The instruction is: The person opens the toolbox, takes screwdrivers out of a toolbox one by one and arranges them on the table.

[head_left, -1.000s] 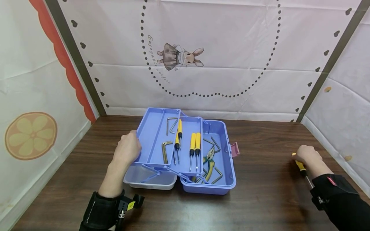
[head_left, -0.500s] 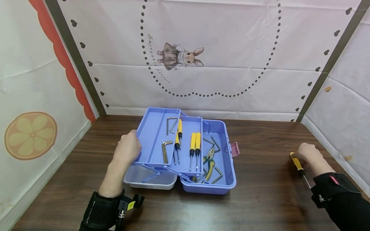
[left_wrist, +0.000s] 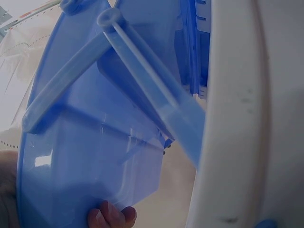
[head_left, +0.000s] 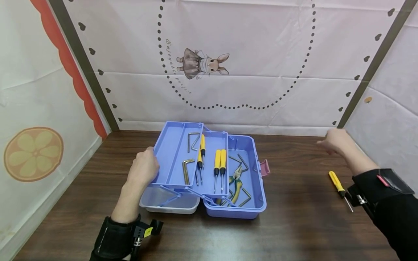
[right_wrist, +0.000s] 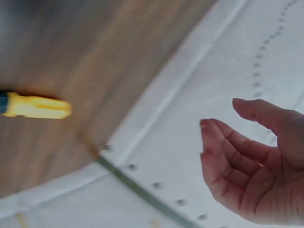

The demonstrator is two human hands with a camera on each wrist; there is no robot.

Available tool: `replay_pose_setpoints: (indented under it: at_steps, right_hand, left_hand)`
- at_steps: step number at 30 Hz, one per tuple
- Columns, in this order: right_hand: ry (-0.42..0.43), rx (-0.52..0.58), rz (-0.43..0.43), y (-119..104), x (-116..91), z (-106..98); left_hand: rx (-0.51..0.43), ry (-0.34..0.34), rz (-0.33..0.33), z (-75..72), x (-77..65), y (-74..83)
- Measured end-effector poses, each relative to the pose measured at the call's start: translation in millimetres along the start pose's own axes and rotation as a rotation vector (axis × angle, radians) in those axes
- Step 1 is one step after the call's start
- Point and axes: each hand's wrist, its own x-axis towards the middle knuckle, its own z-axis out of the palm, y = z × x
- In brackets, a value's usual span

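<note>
My left hand (head_left: 143,167) grips the left edge of the upper tray (head_left: 170,159) of a blue toolbox (head_left: 261,203). In the left wrist view, fingertips (left_wrist: 114,216) press the tray's underside (left_wrist: 85,166). My right hand (head_left: 337,142) is raised at the back right. The right wrist view has its fingers loosely curled, thumb apart, holding nothing. Below it, a screwdriver (head_left: 336,183) with a yellow handle lies on the table (head_left: 294,232). Inside the toolbox are hex keys (head_left: 187,172), several yellow-handled screwdrivers (head_left: 217,161) and a pair of pliers (head_left: 238,188).
The toolbox's whitish translucent lid (head_left: 173,208) lies folded out to the left under the trays. A pink latch (head_left: 265,167) sticks out from its right side. White printed cloth walls (head_left: 261,65) enclose the table at the back and both sides.
My right hand has let go of the yellow screwdriver, leaving it on the table, and has risen up and away toward the back. The left hand keeps its grip on the tray.
</note>
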Motion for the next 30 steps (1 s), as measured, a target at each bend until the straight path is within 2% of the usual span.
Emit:
replay_pose_setpoints:
  at_steps: [6, 11, 21, 26, 30]
  right_hand:
    - [0.05, 0.022, -0.096, -51.6, 6.1, -29.3]
    - [0.045, 0.008, -0.166, -101.1, 11.0, -37.0]
    - [0.036, 0.023, -0.23, -194.5, 18.8, -11.4]
    - [0.0, 0.027, -0.27, -228.3, 18.3, 9.0]
    - [-0.072, 0.028, -0.245, -248.0, 17.7, 25.4]
  left_hand:
    - [-0.006, 0.002, 0.004, 1.0, 0.2, 0.2]
    - [-0.005, -0.002, 0.002, 0.4, 0.2, 0.5]
    - [-0.003, -0.001, -0.006, 0.3, 1.1, 0.2]
    - [0.004, -0.002, -0.008, -0.1, 0.9, 0.2]
    - [0.008, 0.002, -0.012, -0.2, 0.7, 0.1]
